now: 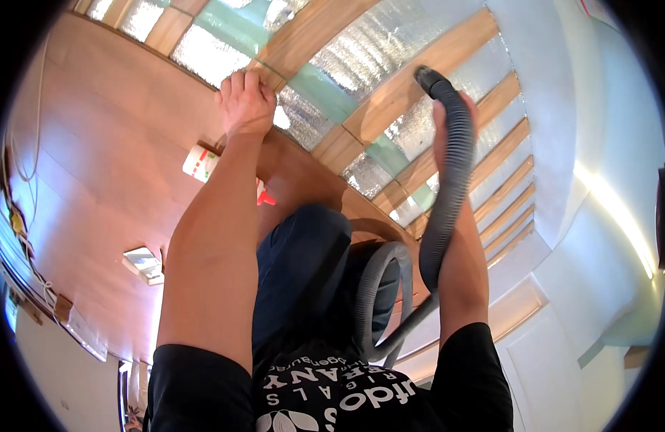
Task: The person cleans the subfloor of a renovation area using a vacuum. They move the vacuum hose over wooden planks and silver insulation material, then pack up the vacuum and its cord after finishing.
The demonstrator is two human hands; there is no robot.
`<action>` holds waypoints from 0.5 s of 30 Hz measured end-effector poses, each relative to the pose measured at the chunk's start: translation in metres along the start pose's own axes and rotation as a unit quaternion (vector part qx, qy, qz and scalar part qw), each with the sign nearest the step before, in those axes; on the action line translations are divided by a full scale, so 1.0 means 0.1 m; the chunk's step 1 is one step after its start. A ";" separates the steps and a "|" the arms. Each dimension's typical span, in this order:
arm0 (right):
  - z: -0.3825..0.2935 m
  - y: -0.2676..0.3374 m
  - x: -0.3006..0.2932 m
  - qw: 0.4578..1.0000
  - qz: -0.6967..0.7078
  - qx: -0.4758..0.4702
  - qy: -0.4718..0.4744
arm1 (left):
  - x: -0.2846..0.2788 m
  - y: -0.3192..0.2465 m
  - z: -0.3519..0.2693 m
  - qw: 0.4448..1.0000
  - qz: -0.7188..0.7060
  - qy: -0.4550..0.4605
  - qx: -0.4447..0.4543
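My right hand (440, 132) is wrapped around a grey corrugated vacuum hose (457, 156), near its dark end (428, 78). That open end hovers over or touches a wooden slat (402, 89); the contact cannot be made out. The hose loops down beside my knee (316, 232). With fingers curled, my left hand (246, 102) rests at the edge of the slatted layer, against the end of another wooden slat (294, 48). Whether it grips the wood is hidden. Between the slats show silver foil sheeting (365, 48) and pale green strips (321, 92).
Behind my left forearm on the reddish wood-look floor (111, 135) lies a white printed container (200, 162), with a red tip (265, 197) beyond the arm. A small box (144, 264) sits farther left. Cables (27, 232) run along the left side. A white wall (554, 108) borders the slats.
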State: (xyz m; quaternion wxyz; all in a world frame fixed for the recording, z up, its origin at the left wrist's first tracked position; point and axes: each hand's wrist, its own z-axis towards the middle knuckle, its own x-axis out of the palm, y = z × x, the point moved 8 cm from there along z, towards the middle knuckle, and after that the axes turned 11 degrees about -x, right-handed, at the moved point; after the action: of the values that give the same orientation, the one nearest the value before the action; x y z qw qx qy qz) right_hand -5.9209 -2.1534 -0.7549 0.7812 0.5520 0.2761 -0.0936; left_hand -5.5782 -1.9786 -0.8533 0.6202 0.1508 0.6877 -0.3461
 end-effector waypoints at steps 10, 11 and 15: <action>-0.05 0.23 0.64 0.872 0.260 0.255 0.326 | -0.06 0.00 0.00 1.000 0.020 -0.015 -0.002; 0.40 0.11 0.49 0.937 0.243 0.080 0.240 | -0.05 -0.04 0.01 1.000 0.018 -0.020 0.006; 1.56 -0.90 -0.35 0.998 -0.030 -0.045 0.044 | 0.07 -0.15 -0.02 1.000 0.014 -0.021 0.007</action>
State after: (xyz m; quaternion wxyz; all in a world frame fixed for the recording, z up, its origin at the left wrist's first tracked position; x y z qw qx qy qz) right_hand -5.9393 -2.3346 -0.7719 0.7892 0.5115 0.3306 -0.0798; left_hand -5.5900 -1.9893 -0.8554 0.6382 0.1571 0.6700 -0.3452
